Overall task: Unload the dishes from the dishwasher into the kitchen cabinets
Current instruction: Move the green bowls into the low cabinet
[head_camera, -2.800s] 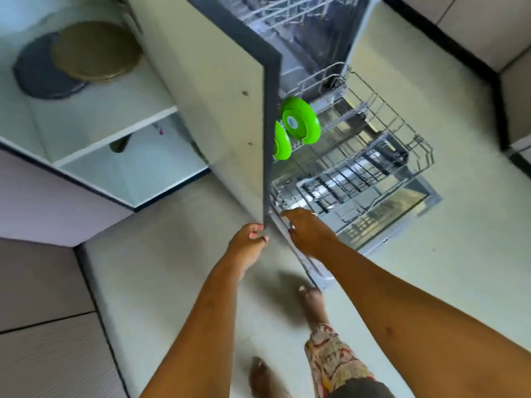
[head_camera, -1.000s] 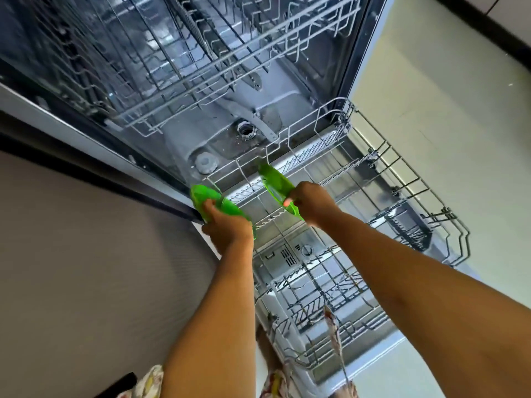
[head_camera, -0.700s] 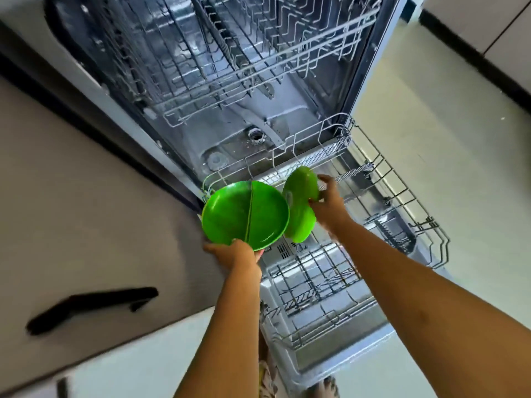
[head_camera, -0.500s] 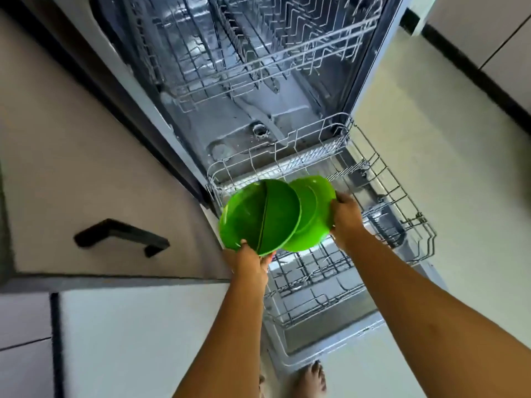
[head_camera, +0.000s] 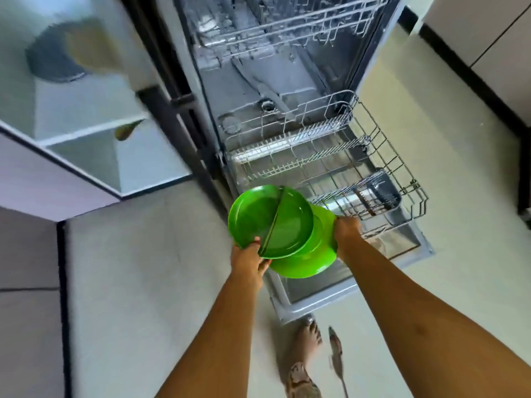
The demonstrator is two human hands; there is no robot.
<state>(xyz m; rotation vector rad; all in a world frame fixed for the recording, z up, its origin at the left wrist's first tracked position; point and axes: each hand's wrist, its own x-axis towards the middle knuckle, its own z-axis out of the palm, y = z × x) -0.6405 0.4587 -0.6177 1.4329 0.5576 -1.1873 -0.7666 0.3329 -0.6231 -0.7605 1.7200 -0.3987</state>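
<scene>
I hold two green plates over the front left of the dishwasher's pulled-out lower rack (head_camera: 402,173). My left hand (head_camera: 249,261) grips the near rim of the divided green plate (head_camera: 258,219), which faces up at me. My right hand (head_camera: 346,229) grips the right edge of the second green plate (head_camera: 313,259), which lies partly beneath the first. The plates overlap. The lower rack shows no dishes. The upper rack (head_camera: 287,30) sits inside the open dishwasher.
An open cabinet (head_camera: 86,110) at the left has shelves; a dark round dish and a tan one (head_camera: 57,58) lie blurred on the upper shelf. The lowered dishwasher door (head_camera: 359,291) lies by my bare foot (head_camera: 307,337). More cabinets stand at the right.
Both hands lifted the two green plates out of the lower rack and drew them toward me and together. The view swung left, so the open cabinet shelves show again.
</scene>
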